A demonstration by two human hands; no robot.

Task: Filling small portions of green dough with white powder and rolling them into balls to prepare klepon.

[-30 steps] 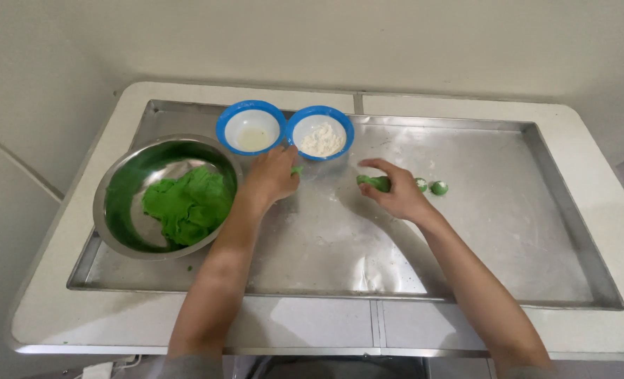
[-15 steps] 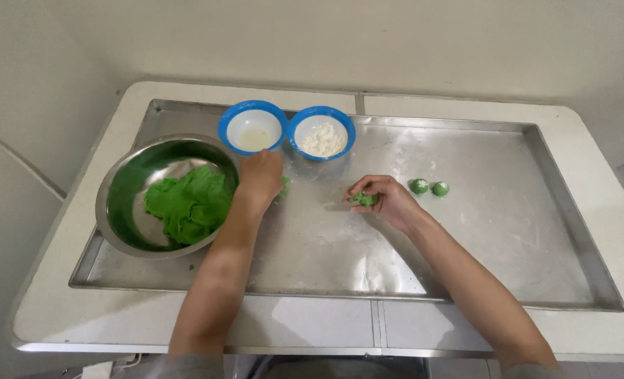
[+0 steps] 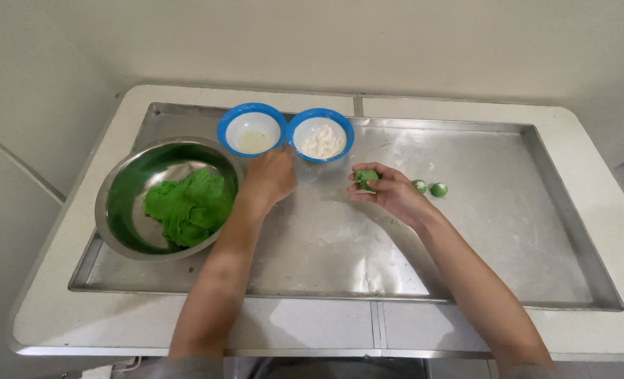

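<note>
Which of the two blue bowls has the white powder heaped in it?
The right-hand blue bowl, nearer the right hand. The left blue bowl holds only a thin pale liquid.

- No packages anywhere in view.
- No labels, signs or screens either.
- Just bare, unmarked stuff on the bench, nothing wrapped or printed.

Green dough, blue-rimmed bowls, silver tray.
</note>
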